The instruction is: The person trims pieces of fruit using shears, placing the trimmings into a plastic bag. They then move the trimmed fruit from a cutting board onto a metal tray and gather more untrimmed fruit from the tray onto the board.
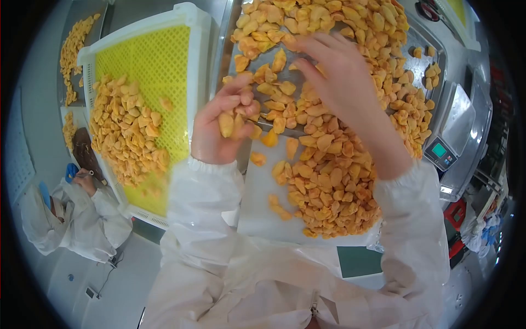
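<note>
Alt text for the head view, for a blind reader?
The left hand grips orange fruit pieces while the right hand touches a large pile of them on a metal tray. A yellow mesh tray lies beside it.

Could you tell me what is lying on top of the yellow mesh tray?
Heaped orange fruit pieces lie on the yellow mesh tray, mostly along its left side; the far mesh is bare. Anything beneath the heap is covered, and the left sleeve hides the near corner.
</note>
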Demonstrator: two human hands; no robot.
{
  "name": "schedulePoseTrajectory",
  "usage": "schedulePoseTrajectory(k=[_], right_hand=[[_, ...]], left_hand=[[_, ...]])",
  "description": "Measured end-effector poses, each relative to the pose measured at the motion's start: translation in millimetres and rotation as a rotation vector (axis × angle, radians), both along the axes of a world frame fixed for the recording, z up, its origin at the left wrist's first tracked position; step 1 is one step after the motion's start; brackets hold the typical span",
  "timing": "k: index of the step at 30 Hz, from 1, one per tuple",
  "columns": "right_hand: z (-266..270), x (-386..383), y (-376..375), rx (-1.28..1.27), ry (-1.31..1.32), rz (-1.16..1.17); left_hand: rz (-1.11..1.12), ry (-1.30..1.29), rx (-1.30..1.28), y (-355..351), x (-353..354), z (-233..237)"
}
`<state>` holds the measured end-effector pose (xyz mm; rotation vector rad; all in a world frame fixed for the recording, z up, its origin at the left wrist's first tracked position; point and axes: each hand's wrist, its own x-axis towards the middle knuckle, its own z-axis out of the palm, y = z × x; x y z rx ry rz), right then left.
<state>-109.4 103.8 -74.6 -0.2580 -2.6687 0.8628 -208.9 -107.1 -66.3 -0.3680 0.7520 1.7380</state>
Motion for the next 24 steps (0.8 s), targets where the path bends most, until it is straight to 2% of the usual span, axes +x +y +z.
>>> schedulePoseTrajectory(k=[1,3,4,6,7,8,9,11,12,13,15,17,18,20,21,23,24], right_hand=[[-11.5,-19.7,-1.4,0.055,0.157,-0.057],[-39.2,-45.0,7.9,0.029,0.154,-0.057],[-41.5,-53.4,8.3,0.021,0.152,-0.054],[-27.3,-43.1,21.3,-0.405,-0.064,-0.164],[-21.8,-35.9,28.8,-0.617,-0.178,-0.215],[-27.6,-32.8,36.4,-0.759,-0.058,-0.226],[-26.0,-32.1,32.9,-0.598,-0.053,-0.170],[-20.5,-31.0,22.9,-0.278,-0.032,-0.063],[-28.3,-34.1,15.3,0.023,0.036,-0.005],[-31.4,-33.0,13.0,0.041,0.001,0.003],[-33.2,-33.2,10.6,0.079,-0.061,0.019],[-33.2,-23.8,16.0,-0.156,-0.015,-0.067],[-32.9,-20.3,22.2,-0.269,0.012,-0.106],[-18.4,-7.8,35.2,-0.893,-0.062,-0.251],[-12.8,1.1,36.7,-1.209,-0.108,-0.326],[-0.4,11.5,20.3,-1.131,-0.139,-0.209],[16.1,13.4,-4.7,-1.093,-0.143,-0.110]], left_hand=[[-0.018,-0.001,-0.015,2.3,1.3,-0.3],[-0.055,-0.004,-0.055,8.4,6.1,-0.6],[-0.098,0.190,-0.208,13.9,6.3,4.0],[-0.180,0.575,-0.507,28.1,7.0,15.4],[-0.186,0.950,-0.544,32.5,5.1,10.5],[-0.184,1.325,-0.572,40.7,-0.9,1.3],[-0.176,1.697,-0.589,50.4,-4.7,-7.5],[-0.204,1.866,-0.726,71.9,-9.2,-21.6],[-0.225,1.933,-0.789,80.3,-10.7,-29.9],[-0.251,1.998,-0.852,85.0,-10.7,-35.2],[-0.305,1.996,-0.901,87.7,-12.4,-38.7],[-0.397,1.990,-0.915,82.5,-17.8,-35.3],[-0.358,1.612,-0.837,79.4,-21.3,-25.3],[-0.267,0.860,-0.645,65.8,-19.6,2.3],[-0.193,0.673,-0.507,53.2,-15.5,3.3],[-0.042,0.310,-0.228,31.7,-7.6,3.2],[-0.025,0.214,-0.246,33.1,1.9,8.5]])
